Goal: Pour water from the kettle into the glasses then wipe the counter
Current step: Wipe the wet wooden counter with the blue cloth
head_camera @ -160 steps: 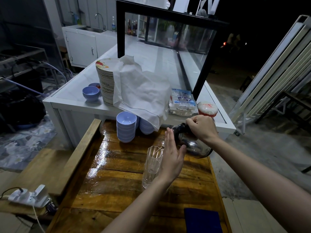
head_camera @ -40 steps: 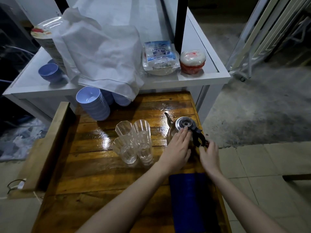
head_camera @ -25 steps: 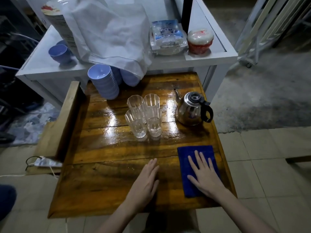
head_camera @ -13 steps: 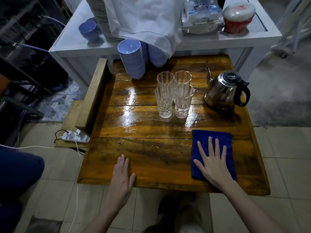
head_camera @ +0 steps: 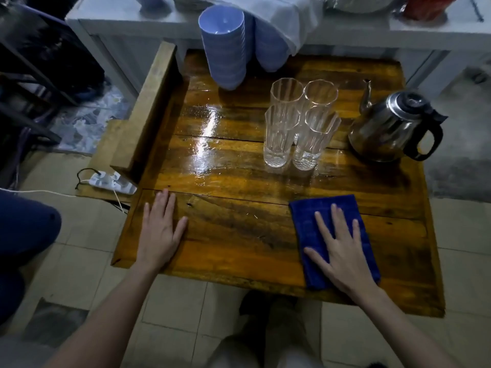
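Several clear glasses (head_camera: 297, 123) stand bunched together in the middle of the wet wooden counter (head_camera: 233, 197). To their right stands the steel kettle (head_camera: 390, 128) with a black handle, upright, spout toward the glasses. A folded blue cloth (head_camera: 318, 211) lies on the near right part of the counter. My right hand (head_camera: 342, 248) lies flat on the cloth with fingers spread. My left hand (head_camera: 160, 229) rests flat on the bare wood at the near left corner, holding nothing.
Stacks of blue bowls (head_camera: 224, 46) stand at the counter's far edge under a white cloth (head_camera: 279, 14). A white table (head_camera: 127, 19) runs behind. A wooden rail (head_camera: 148, 102) borders the left side, with a power strip (head_camera: 111, 181) on the floor beside it.
Both hands left the kettle and came down to the near edge, the right onto the blue cloth, the left onto the wood. In the last half second the hands have hardly shifted.
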`<state>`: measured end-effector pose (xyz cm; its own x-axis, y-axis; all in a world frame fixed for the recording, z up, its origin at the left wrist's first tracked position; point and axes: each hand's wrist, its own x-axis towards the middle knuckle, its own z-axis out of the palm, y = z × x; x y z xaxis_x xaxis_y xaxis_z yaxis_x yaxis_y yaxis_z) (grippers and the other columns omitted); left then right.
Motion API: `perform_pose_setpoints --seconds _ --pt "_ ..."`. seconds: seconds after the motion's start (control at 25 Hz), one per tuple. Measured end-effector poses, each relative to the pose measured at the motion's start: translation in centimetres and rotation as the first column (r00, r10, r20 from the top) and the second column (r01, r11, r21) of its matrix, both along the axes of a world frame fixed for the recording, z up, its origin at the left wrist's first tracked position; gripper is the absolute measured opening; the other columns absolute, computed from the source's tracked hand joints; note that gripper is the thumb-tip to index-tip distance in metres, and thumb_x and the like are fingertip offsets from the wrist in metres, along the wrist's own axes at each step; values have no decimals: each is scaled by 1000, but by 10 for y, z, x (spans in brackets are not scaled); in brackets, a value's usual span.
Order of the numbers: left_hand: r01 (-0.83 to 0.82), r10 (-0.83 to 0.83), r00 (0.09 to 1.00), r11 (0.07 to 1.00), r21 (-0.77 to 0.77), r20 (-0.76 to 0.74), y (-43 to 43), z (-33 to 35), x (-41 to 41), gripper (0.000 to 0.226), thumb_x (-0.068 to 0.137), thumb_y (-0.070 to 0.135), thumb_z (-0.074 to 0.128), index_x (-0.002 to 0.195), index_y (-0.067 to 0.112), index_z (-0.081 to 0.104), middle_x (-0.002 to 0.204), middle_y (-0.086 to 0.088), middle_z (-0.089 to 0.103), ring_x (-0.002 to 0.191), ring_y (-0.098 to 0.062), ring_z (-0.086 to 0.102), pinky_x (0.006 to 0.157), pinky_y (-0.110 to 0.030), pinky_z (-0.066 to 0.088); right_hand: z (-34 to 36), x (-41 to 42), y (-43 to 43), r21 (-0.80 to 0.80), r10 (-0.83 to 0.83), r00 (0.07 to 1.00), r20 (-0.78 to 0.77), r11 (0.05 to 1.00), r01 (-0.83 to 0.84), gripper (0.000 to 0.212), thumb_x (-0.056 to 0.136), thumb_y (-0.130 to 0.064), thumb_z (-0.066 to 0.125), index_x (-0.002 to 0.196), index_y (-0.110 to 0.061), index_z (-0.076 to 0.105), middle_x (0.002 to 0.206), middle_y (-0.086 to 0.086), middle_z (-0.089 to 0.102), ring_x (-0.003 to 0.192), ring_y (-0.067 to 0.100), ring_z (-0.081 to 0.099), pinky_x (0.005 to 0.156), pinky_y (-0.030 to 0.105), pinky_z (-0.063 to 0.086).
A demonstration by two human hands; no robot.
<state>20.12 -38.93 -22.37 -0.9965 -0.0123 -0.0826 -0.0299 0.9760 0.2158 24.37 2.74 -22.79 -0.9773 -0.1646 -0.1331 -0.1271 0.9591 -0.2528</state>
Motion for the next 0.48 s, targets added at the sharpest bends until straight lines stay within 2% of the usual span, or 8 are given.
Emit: perform_pose_setpoints --seconds 0.12,0.32,0.4,0.48 --pt "-85 85 996 996 7 -41 0 0 4 70 93 60 25 152 23 22 162 -8 14 150 -24 7 121 -47 0 0 -9 -9 -18 -191 982 5 981 191 74 92 -66 24 155 -30 12 164 12 -7 151 27 -8 121 52 2" --pt "-105 106 994 994 24 -35 -2 1 1 68 93 61 28 152 28 21 162 -9 14 150 -24 7 121 -48 4 1 -21 -36 64 -359 933 17 932 357 74 89 -69 15 155 -35 6 164 14 -6 150 34 -9 114 67 0" --pt "-108 109 993 994 26 -41 -2 0 1 68 93 60 29 152 28 21 162 -9 13 150 -24 6 121 -48 5 3 -30 -60 80 -371 928 16 926 369 77 88 -73 12 155 -35 4 163 18 -4 149 37 -6 113 68 3" --pt "-106 107 993 994 29 -45 -2 -2 1 68 93 61 29 153 28 21 162 -9 13 150 -24 6 121 -49 5 5 -39 -92 78 -290 957 13 954 288 80 87 -76 14 155 -34 4 163 19 -4 149 38 -6 115 66 3"
